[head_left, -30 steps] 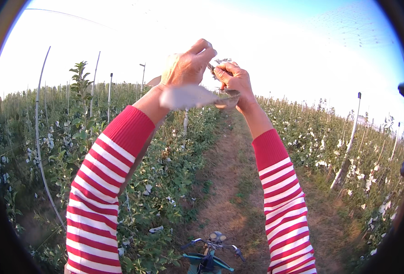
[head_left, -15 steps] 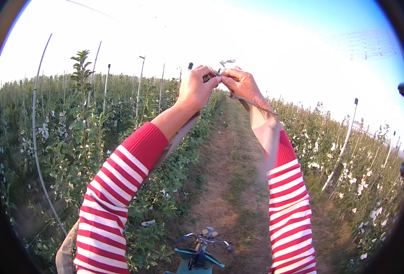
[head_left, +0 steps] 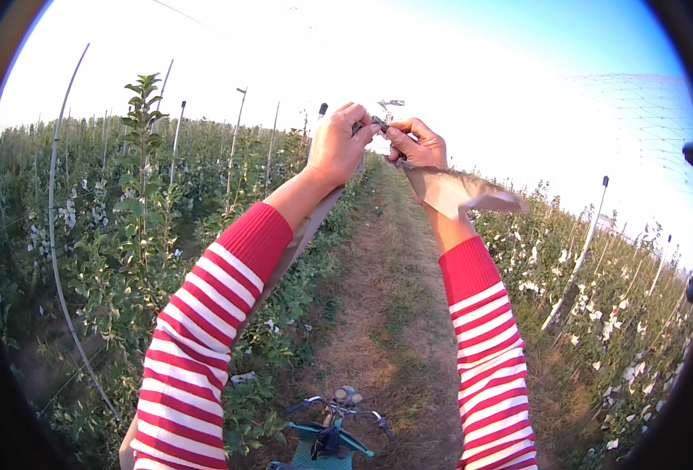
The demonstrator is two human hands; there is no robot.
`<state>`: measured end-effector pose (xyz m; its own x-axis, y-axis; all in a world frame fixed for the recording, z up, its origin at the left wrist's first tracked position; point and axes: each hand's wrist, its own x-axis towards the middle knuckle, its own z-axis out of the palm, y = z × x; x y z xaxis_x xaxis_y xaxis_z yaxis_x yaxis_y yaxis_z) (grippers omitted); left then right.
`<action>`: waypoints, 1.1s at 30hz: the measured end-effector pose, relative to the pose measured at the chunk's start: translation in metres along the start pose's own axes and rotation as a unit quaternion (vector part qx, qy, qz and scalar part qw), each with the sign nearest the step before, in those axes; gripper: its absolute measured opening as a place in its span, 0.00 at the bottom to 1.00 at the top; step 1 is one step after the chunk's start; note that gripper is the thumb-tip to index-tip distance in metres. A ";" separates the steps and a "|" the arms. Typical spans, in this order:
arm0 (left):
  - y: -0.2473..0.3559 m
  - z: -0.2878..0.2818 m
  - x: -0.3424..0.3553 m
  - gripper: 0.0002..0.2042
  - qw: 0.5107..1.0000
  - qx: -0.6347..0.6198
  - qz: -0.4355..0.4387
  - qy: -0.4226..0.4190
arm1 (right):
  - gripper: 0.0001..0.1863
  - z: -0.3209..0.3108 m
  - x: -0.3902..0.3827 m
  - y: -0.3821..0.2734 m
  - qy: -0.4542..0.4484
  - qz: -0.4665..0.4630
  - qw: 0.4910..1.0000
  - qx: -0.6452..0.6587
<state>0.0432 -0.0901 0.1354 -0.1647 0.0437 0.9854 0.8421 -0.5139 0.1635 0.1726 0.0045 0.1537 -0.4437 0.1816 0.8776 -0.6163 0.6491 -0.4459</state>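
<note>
Both my arms, in red-and-white striped sleeves, are raised ahead of me at about the level of the horizon. My left hand [head_left: 336, 147] is closed, its thumb and fingers pinching a dark, twisted bit of cloth. Close beside it, my right hand [head_left: 420, 146] pinches the same bunched bit. A beige cloth strip [head_left: 457, 193] hangs from my right hand and flares out to the right across the wrist. More beige cloth [head_left: 298, 244] runs down along the underside of my left forearm. Some thin greyish scraps [head_left: 391, 104] show just above the fingers, and what they belong to is unclear.
Below stands a teal vehicle [head_left: 320, 453] with handlebars [head_left: 338, 407] and round lamps. A dirt-and-grass path [head_left: 378, 313] runs ahead between rows of leafy trees [head_left: 139, 227] with white pieces among them. Tall poles [head_left: 584, 251] rise on both sides.
My right forearm has shifted slightly left. The loose cloth at my right wrist has swung up and out to the right. Both hands keep their pinch.
</note>
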 end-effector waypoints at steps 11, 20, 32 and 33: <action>-0.006 0.002 -0.012 0.04 0.998 -0.050 -0.042 0.006 | 0.10 -0.002 0.011 -0.037 -0.222 0.042 0.918 -0.327; -0.005 0.023 -0.040 0.05 0.955 -0.243 -0.163 0.043 | 0.10 -0.011 0.005 -0.006 -0.140 -0.004 0.958 -0.250; -0.002 0.034 -0.037 0.06 0.992 0.000 -0.036 0.124 | 0.08 -0.004 -0.012 -0.006 -0.081 -0.154 0.892 -0.418; -0.001 0.036 -0.038 0.06 0.991 -0.004 -0.062 0.122 | 0.08 -0.004 -0.013 -0.007 -0.076 -0.156 0.893 -0.415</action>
<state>0.0674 -0.0603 0.0992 -0.3865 -0.1008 0.9168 0.8033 -0.5251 0.2810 0.1857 0.0001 0.1459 -0.4567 -0.1657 0.8740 -0.0584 0.9860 0.1564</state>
